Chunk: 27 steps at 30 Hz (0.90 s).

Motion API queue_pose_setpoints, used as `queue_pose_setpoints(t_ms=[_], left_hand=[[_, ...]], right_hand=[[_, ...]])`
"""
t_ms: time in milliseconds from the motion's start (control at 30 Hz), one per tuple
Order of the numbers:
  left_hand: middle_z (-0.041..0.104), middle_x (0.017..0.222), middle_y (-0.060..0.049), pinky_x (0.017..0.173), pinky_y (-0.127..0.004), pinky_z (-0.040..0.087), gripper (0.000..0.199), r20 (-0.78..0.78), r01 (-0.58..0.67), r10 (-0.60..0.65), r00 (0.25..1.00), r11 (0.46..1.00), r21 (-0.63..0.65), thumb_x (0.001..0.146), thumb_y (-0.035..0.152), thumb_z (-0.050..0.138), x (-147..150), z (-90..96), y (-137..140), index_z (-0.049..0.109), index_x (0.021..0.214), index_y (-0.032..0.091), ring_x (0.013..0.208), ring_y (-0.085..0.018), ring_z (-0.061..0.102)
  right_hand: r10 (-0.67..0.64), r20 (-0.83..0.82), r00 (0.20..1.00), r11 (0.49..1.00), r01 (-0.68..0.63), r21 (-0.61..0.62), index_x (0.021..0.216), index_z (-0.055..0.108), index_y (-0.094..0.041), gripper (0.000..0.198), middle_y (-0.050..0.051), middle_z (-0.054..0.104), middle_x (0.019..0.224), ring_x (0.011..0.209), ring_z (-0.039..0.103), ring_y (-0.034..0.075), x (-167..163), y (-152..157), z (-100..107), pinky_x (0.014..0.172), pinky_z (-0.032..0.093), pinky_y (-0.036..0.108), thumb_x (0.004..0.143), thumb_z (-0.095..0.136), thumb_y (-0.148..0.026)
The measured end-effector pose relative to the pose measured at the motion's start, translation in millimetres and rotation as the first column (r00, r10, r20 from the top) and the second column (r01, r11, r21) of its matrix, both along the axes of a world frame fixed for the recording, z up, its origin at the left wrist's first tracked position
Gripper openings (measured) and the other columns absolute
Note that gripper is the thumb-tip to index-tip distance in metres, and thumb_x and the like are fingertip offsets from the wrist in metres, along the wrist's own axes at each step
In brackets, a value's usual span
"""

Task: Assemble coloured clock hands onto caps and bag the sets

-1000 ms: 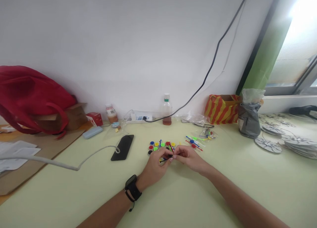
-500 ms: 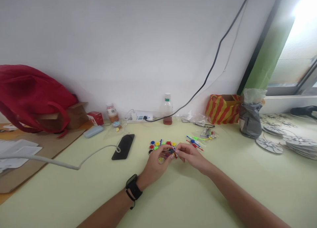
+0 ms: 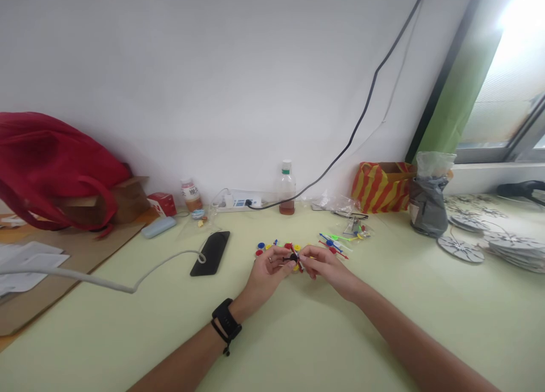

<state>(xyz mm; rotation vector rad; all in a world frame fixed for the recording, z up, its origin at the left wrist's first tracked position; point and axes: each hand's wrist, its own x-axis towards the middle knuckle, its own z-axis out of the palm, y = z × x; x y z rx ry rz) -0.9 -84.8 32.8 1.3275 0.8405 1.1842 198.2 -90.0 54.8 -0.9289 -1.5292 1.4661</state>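
Note:
Black plastic spinner arrow [image 3: 293, 257], with a round middle and a thin shaft, is pinched between the thumb and fingers of my left hand [image 3: 264, 275]. Close against its right side, my right hand [image 3: 328, 267] has thumb and forefinger pressed together on something too small to make out. Under and behind the fingers lie several coloured discs, among them a blue disc [image 3: 261, 245] and a yellow disc [image 3: 297, 247]; my hands partly cover them. Just right of the pile, blue, green and red arrows [image 3: 332, 245] lie loose on the table [image 3: 272, 335].
To the left lie a black phone [image 3: 210, 253] and a pale cable [image 3: 106, 282]. Along the wall stand a bottle of brown liquid [image 3: 286, 190], a power strip [image 3: 238, 203] and a striped bag [image 3: 378, 186]. Stacked grey discs [image 3: 513, 247] are at the right.
The black arrow has turned in my left fingers, so its round middle and shaft show more plainly. Both hands stay close together; the whole view has shifted slightly.

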Motion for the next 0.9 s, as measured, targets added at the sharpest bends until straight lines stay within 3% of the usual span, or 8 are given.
queue_pose_setpoints(t_ms=[267,333,400,467,633,800,900], left_hand=[[0.068,0.088,-0.002,0.075,-0.027,0.058,0.036,-0.036,-0.043,0.045,0.998,0.997,0.072,0.075,0.036,0.087,-1.1,2.7,-1.7,0.061,0.093,0.018,0.083,-0.015,0.067],[0.067,0.087,-0.002,0.074,-0.027,0.058,0.036,-0.053,-0.052,0.057,0.997,0.995,0.088,0.075,0.037,0.086,-1.3,3.3,-2.1,0.061,0.093,0.018,0.082,-0.015,0.066],[0.066,0.086,-0.002,0.074,-0.027,0.057,0.038,-0.068,-0.055,0.061,0.996,0.994,0.091,0.074,0.037,0.087,-1.1,4.4,-3.1,0.061,0.092,0.017,0.080,-0.014,0.065],[0.066,0.085,-0.003,0.074,-0.027,0.057,0.039,-0.082,-0.053,0.061,0.995,0.995,0.089,0.073,0.037,0.088,-0.6,5.9,-4.5,0.061,0.092,0.016,0.079,-0.014,0.064],[0.065,0.085,-0.003,0.074,-0.028,0.057,0.035,-0.093,-0.046,0.055,0.994,0.994,0.101,0.076,0.037,0.085,-0.3,7.0,-5.9,0.061,0.091,0.016,0.079,-0.014,0.063],[0.065,0.084,-0.003,0.073,-0.028,0.056,0.035,-0.101,-0.076,0.090,0.991,0.988,0.134,0.076,0.036,0.086,-0.8,6.1,-4.4,0.061,0.092,0.016,0.077,-0.014,0.063],[0.066,0.083,-0.002,0.073,-0.028,0.056,0.034,-0.110,-0.085,0.100,0.989,0.986,0.141,0.076,0.036,0.085,-0.1,8.0,-5.2,0.062,0.091,0.016,0.077,-0.014,0.064]], right_hand=[[-0.089,0.059,0.994,0.995,0.086,0.049,0.107,0.064,-0.026,0.045,-0.001,0.054,0.091,0.066,0.049,0.013,-1.1,-1.0,-4.7,0.062,0.039,0.029,0.085,0.067,-0.065],[-0.103,0.089,0.991,0.993,0.097,0.067,0.083,0.066,-0.022,0.047,0.000,0.053,0.080,0.067,0.048,0.015,-0.8,0.6,-4.7,0.066,0.040,0.031,0.087,0.062,-0.068],[-0.128,0.120,0.985,0.988,0.116,0.104,0.054,0.053,-0.020,0.061,0.001,0.048,0.067,0.069,0.046,0.016,0.1,2.3,-3.1,0.072,0.040,0.033,0.090,0.055,-0.070],[-0.147,0.134,0.980,0.983,0.130,0.132,0.045,0.044,-0.020,0.069,0.001,0.045,0.060,0.069,0.045,0.017,1.2,3.1,-0.3,0.074,0.039,0.033,0.093,0.051,-0.070],[-0.106,0.089,0.990,0.994,0.103,0.038,0.067,0.061,-0.020,0.052,-0.002,0.048,0.063,0.060,0.040,0.014,0.0,0.6,2.7,0.061,0.031,0.030,0.089,0.059,-0.068],[-0.070,0.031,0.997,0.997,0.069,0.021,0.047,0.048,-0.019,0.068,0.001,0.046,0.060,0.064,0.045,0.015,-2.4,-0.7,-0.3,0.066,0.036,0.031,0.091,0.054,-0.070],[-0.141,0.024,0.990,0.989,0.140,0.051,0.070,0.064,-0.019,0.053,-0.001,0.048,0.066,0.061,0.042,0.014,0.7,1.6,-0.4,0.061,0.035,0.030,0.089,0.059,-0.068]])
